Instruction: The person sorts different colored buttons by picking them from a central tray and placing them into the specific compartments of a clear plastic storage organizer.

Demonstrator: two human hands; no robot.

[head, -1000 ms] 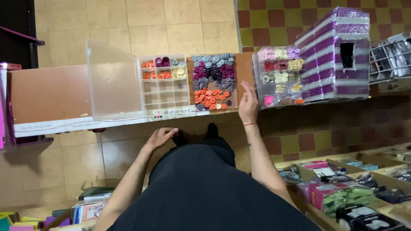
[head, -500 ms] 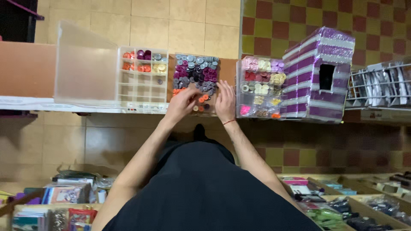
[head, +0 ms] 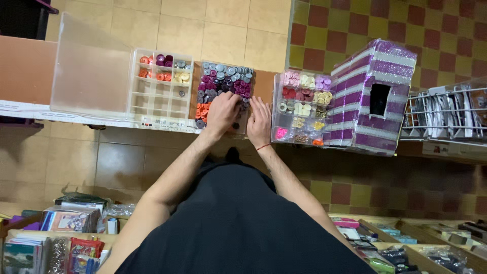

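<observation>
Resting both hands on the heap of loose buttons (head: pixel 223 83), I have my left hand (head: pixel 222 112) spread palm-down over its near half, fingers (head: pixel 229 99) splayed wide and holding nothing that I can see. My right hand (head: pixel 259 121) lies flat just beside it, at the heap's right edge, fingers together and pointing away from me, also empty as far as the view shows. I judge the flat palms are there to pin and sift the buttons, not to pick one.

The heap sits on the counter (head: pixel 30 66), between two clear boxes. Left of the heap stands an open compartment box (head: pixel 160 86) with its lid (head: pixel 89 66) thrown back, only its far cells filled. Right of the heap is a fuller compartment box (head: pixel 302 109), and beyond that a purple striped glitter box (head: pixel 370 96). The heap is roughly oblong, its long axis running away from me toward the wall, grey and purple buttons far, orange ones near-left.
</observation>
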